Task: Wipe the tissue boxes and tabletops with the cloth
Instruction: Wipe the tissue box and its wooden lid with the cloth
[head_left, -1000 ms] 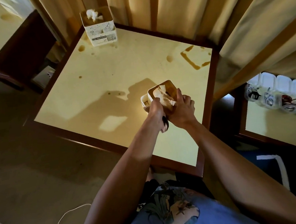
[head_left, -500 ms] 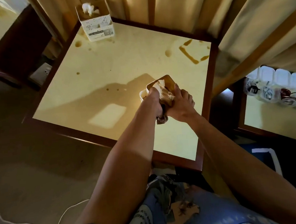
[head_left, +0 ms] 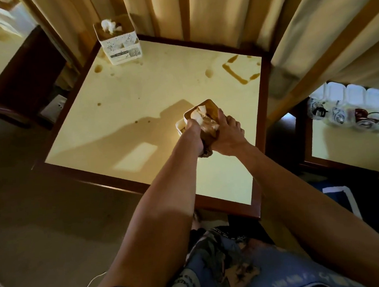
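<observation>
Both hands (head_left: 227,138) clasp the tissue box (head_left: 206,110) between them.

Single head-worn wide-angle view, looking forward and steeply down from above the desk (head_left: 136,97). Close to both forearms, which fill the lower frame and meet near centre at the left hand (head_left: 193,132) and right hand (head_left: 227,136). Curtains (head_left: 219,13) along the top edge, floor (head_left: 43,220) at lower left (edges visibly bowed by the lens). No second view to compare.

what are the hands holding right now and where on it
Both hands clasp the near tissue box: left hand and right hand on opposite sides. Dark cloth bunches between them.
</observation>
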Demonstrator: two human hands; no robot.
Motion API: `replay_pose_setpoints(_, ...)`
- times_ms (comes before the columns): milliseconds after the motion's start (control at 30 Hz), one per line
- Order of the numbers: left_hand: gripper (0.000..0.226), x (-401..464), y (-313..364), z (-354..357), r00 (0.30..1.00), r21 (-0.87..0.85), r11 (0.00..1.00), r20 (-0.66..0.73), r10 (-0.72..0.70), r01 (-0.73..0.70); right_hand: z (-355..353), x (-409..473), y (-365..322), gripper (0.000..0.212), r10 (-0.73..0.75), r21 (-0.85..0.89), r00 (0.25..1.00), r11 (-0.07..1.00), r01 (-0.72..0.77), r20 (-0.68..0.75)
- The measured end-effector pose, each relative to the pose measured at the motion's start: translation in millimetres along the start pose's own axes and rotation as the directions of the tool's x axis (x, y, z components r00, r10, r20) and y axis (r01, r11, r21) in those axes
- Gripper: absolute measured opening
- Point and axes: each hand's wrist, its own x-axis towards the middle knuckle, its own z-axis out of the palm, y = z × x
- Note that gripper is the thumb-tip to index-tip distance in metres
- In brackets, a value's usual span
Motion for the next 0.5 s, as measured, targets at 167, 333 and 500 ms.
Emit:
replay_pose_setpoints(167,0.05,-21.9,4.8,-5.0,0.987,0.081,0.989,0.111,0.115,-0.124,-0.5,1.7,0.0,0.126,-0.01,-0.027,1.0,1.0,0.01,-0.012)
replay_pose_setpoints(333,0.022,-37.6,6.2,-17.0,0.949,0.312,0.912,0.249,0.194,-0.268,-1.9,1.1,-2.6,0.125,-0.018,-0.035,1.0,0.999,0.018,-0.005)
replay_pose_setpoints(500,0.023,-32.7,3.5,-31.0,0.908,0.481,0.77,0.245,0.341,-0.419,-6.3,-2.1,-4.5,0.121,-0.018,-0.017,1.0,1.0,0.018,0.002)
